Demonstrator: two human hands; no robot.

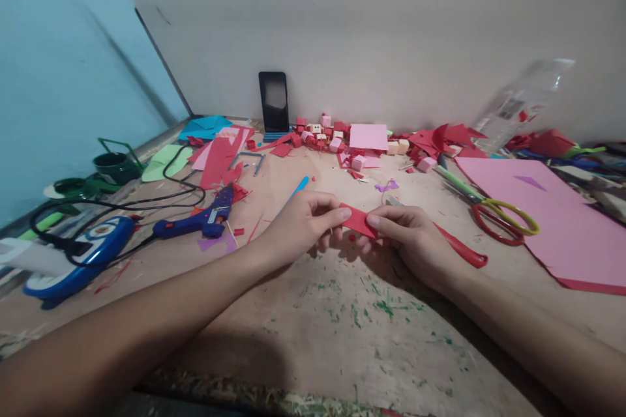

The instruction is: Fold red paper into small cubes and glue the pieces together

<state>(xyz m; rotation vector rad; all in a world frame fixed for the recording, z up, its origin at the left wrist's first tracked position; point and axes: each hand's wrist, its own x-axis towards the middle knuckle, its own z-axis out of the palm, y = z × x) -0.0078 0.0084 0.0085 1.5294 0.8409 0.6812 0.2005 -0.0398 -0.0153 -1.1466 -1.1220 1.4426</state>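
Red paper piece (pixel 358 220) pinched at either edge by left hand (pixel 303 225) and right hand (pixel 408 234); bare tabletop (pixel 342 319) open nearer the viewer; paper's lower part hidden behind fingers.

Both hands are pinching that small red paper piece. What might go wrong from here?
The red paper piece is pinched only at its edges by the left hand and right hand; it may tear or crease crookedly. The glue gun lies left of that hand, its cord looped beside it; a sweeping arm could snag it.
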